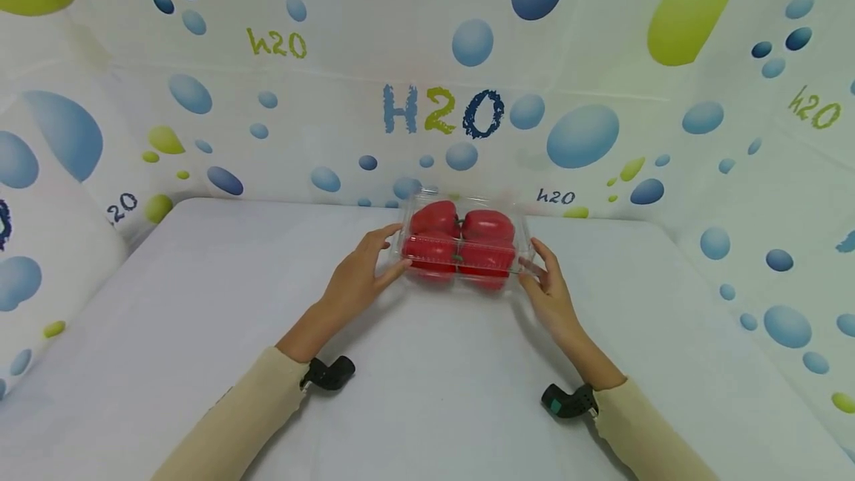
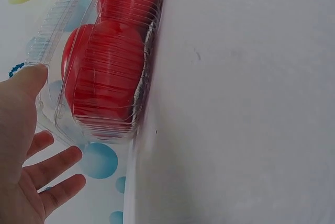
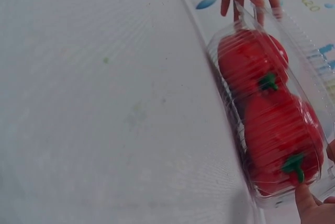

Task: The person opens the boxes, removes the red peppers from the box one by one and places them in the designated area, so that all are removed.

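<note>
A clear plastic clamshell container [image 1: 524,236] holding several red bell peppers [image 1: 487,226] is at the back middle of the table. My left hand [image 1: 354,277] grips its left end, the thumb at the near corner and the fingers toward the far side. In the left wrist view, that thumb lies at the container's rim [image 2: 60,103] while the other fingers are spread beside it. At the right end, my right hand [image 1: 551,299] holds the container between thumb and fingers. Green stems [image 3: 293,165] show through the plastic in the right wrist view.
A white cloth covers the table [image 1: 427,392]. Right behind the container rises a white backdrop [image 1: 374,36] printed with blue and green drops and H2O lettering; it also runs along both sides. Black cameras [image 1: 329,373] are strapped at both wrists.
</note>
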Motion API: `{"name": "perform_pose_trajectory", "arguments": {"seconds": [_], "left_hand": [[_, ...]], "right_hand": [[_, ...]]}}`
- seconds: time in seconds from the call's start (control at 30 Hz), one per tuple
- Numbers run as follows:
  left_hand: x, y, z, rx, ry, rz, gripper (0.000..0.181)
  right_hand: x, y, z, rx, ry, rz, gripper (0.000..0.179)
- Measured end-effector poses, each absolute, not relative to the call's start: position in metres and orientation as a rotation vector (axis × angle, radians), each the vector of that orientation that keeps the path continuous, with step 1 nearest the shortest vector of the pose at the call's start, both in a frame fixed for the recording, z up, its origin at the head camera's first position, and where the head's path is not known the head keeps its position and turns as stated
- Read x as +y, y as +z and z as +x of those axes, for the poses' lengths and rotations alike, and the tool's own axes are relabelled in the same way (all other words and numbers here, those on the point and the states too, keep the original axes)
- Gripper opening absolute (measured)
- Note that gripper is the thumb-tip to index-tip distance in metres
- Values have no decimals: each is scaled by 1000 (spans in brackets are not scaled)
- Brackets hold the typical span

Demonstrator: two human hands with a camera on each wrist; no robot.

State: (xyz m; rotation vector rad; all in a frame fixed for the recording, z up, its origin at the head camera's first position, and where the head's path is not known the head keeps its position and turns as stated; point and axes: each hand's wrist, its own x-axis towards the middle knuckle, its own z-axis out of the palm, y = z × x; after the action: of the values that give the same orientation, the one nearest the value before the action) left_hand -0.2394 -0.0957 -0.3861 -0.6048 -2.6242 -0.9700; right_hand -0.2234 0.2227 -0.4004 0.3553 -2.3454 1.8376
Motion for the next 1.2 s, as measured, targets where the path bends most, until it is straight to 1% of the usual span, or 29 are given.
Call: {"name": "perform_pose_trajectory", "arguments": {"seconds": [0.33,0.63,0.9,1.2], "left_hand": [[-97,-388,-243,-2628,-1042,-578,67],[-98,-390,-244,-2653,-1067,-546,73],[-97,-390,-241,-2665,-1047,-558,66],[-97,-390,-240,-2669,-1031,-554,61]], "right_hand": [[222,-398,-223,-2347,1878,292,55],[220,-399,-223,-2299,1940,269,62],[220,-400,-223,-2373,1899,168,50],[220,-401,-223,-2346,1881,229,44]]}}
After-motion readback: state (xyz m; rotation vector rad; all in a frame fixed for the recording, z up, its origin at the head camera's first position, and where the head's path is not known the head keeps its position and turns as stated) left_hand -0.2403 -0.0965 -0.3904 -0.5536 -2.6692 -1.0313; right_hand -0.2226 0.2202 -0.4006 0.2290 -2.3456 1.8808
